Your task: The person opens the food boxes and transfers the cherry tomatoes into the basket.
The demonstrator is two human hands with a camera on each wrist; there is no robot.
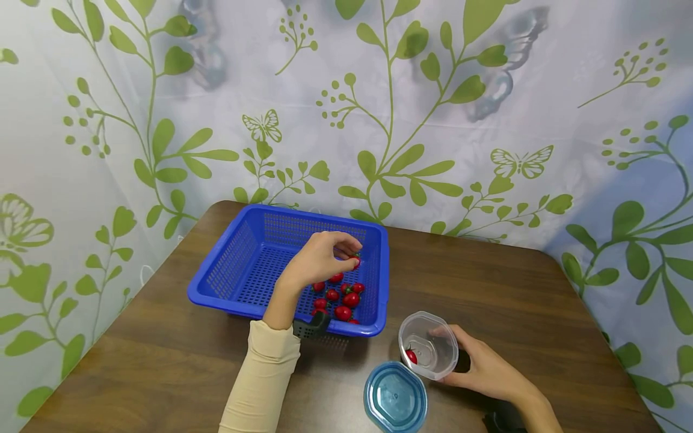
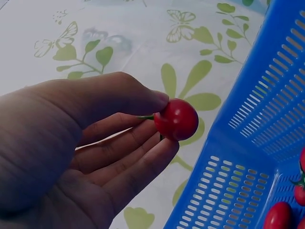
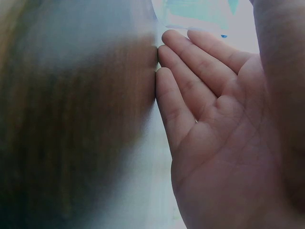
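My left hand [image 1: 320,258] is over the right part of a blue plastic basket [image 1: 216,282]. Between thumb and fingers it pinches a cherry tomato [image 2: 177,119], red with a green stem. Several more cherry tomatoes [image 1: 351,299] lie in the basket's right side. On the right, my right hand [image 1: 482,367] holds a clear plastic container [image 1: 441,343] from its right side, its mouth tilted toward me. One cherry tomato [image 1: 411,356] is inside it. In the right wrist view the fingers [image 3: 190,90] reach along the container's wall, with the thumb side blurred or hidden.
A teal lid [image 1: 395,397] lies on the wooden table [image 1: 465,270], close to the container's near left side. Behind the table hangs a pale cloth [image 1: 303,150] with green leaves and butterflies. Dark straps circle both wrists.
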